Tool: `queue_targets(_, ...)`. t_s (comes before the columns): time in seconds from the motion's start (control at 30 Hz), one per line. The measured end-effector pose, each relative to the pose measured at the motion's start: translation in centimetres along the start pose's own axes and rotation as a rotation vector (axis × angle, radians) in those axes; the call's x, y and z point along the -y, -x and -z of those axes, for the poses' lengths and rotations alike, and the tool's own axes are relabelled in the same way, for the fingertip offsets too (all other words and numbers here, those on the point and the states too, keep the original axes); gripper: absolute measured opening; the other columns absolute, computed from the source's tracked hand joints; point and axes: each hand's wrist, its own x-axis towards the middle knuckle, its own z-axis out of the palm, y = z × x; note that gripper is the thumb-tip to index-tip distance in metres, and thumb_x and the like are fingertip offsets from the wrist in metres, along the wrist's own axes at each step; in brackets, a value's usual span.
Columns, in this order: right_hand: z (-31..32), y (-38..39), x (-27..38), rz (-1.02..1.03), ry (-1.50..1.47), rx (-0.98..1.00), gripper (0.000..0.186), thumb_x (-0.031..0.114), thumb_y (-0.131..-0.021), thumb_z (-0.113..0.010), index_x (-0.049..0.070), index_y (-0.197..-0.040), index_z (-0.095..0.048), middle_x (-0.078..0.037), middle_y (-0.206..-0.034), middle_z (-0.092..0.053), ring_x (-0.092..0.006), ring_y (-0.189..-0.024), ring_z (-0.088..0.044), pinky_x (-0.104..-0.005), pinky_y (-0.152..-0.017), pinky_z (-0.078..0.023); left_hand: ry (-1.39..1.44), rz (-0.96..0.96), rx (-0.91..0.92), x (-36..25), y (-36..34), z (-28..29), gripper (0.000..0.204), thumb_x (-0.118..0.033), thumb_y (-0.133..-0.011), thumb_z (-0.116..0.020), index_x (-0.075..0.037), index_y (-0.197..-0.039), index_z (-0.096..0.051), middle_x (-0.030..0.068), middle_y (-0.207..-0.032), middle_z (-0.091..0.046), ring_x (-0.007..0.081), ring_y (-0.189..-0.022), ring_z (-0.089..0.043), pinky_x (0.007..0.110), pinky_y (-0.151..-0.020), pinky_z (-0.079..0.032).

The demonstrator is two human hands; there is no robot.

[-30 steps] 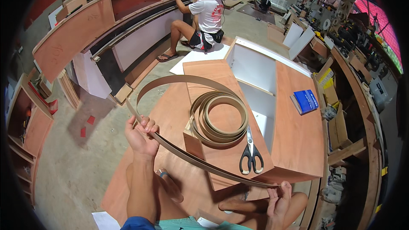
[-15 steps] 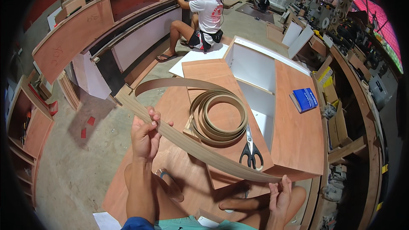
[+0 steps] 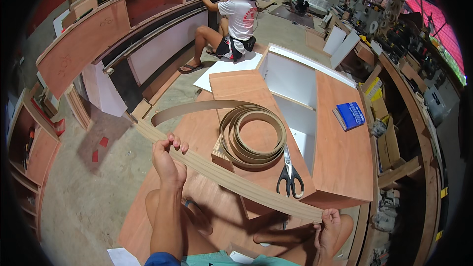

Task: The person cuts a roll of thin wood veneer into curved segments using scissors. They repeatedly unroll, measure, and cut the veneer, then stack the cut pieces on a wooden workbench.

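My left hand (image 3: 169, 162) grips a long, flat wood-grain edging strip (image 3: 236, 188) a little way from its far end. My right hand (image 3: 329, 226) pinches the strip's near end at lower right, so it lies stretched diagonally across my lap. From the far end it loops back into a loose coil of edging (image 3: 227, 128) resting on plywood pieces (image 3: 231, 81). Black-handled scissors (image 3: 290, 180) lie just beside the coil, between my two hands and beyond the strip. A blue pad or booklet (image 3: 350, 116) sits on the wooden panel (image 3: 340, 162) to the right.
A white-lined cabinet carcass (image 3: 290, 83) lies ahead. A co-worker in a white shirt (image 3: 240, 22) sits at a long curved shelving unit (image 3: 84, 51) at upper left. Another person (image 3: 302, 5) is far back. Cluttered shelves (image 3: 409, 93) line the right, small wooden units (image 3: 37, 167) the left.
The strip has turned to show its broad grained face and has dropped lower. My left hand has moved down with it; my right hand also sits slightly lower than half a second ago.
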Motion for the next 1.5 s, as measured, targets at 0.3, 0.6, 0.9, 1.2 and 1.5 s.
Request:
queue_targets(0.3, -0.2, 2.2, 5.3, 0.061, 0.369, 0.089, 0.024, 0.012, -0.094, -0.077, -0.001, -0.103, -0.059, -0.006, -0.079, -0.064, -0.0115, -0.057, -0.062, -0.0248, -0.051, -0.056, -0.099, -0.136, -0.111, 0.8, 0.5, -0.4, 0.009, -0.014, -0.107, -0.044, -0.011, -0.101, -0.038, 0.0033, -0.088, -0.049, 0.012, -0.069, -0.047, 0.03, -0.055, -0.041)
queue_targets(0.6, 3.1, 0.4, 4.2, 0.564, 1.148, -0.012, 0.019, 0.011, -0.085, -0.081, 0.001, -0.087, -0.065, -0.003, -0.068, -0.064, -0.0102, -0.055, -0.055, -0.027, -0.051, -0.043, -0.196, -0.204, -0.019, 2.8, 3.2, -3.0, 0.006, -0.014, -0.109, -0.042, -0.012, -0.112, -0.037, 0.0048, -0.09, -0.046, 0.013, -0.07, -0.046, 0.031, -0.056, -0.044)
queue_targets(0.9, -1.8, 1.1, 5.3, 0.428, 1.16, -0.01, 0.02, 0.01, -0.083, -0.08, 0.002, -0.083, -0.062, -0.005, -0.066, -0.062, -0.0129, -0.058, -0.058, -0.0283, -0.054, -0.046, -0.226, -0.244, 0.064, 3.3, 2.9, -2.4, 0.01, -0.016, -0.112, -0.041, -0.013, -0.12, -0.036, 0.0045, -0.092, -0.046, 0.0137, -0.073, -0.045, 0.032, -0.06, -0.045)
queue_targets(1.2, 1.8, 3.5, 8.7, 0.212, 0.602, 0.198, 0.03, 0.019, -0.088, -0.083, 0.004, -0.09, -0.057, -0.004, -0.077, -0.062, -0.0139, -0.07, -0.063, -0.0276, -0.068, -0.052, 0.388, 0.348, 0.283, -1.0, -4.3, 4.8, 0.023, -0.017, -0.111, -0.044, -0.006, -0.091, -0.046, 0.0022, -0.083, -0.045, 0.0128, -0.074, -0.044, 0.028, -0.065, -0.042)
queue_targets(1.5, 0.1, 3.9, 7.8, 0.522, 0.762, 0.163, 0.029, -0.002, -0.084, -0.08, -0.002, -0.11, -0.067, -0.007, -0.096, -0.071, -0.0134, -0.093, -0.07, -0.027, -0.083, -0.057, 0.353, 0.65, 0.343, -7.3, -13.5, 12.8, 0.022, -0.002, -0.102, -0.041, -0.009, -0.081, -0.043, 0.0017, -0.073, -0.042, 0.0123, -0.063, -0.044, 0.027, -0.073, -0.042)
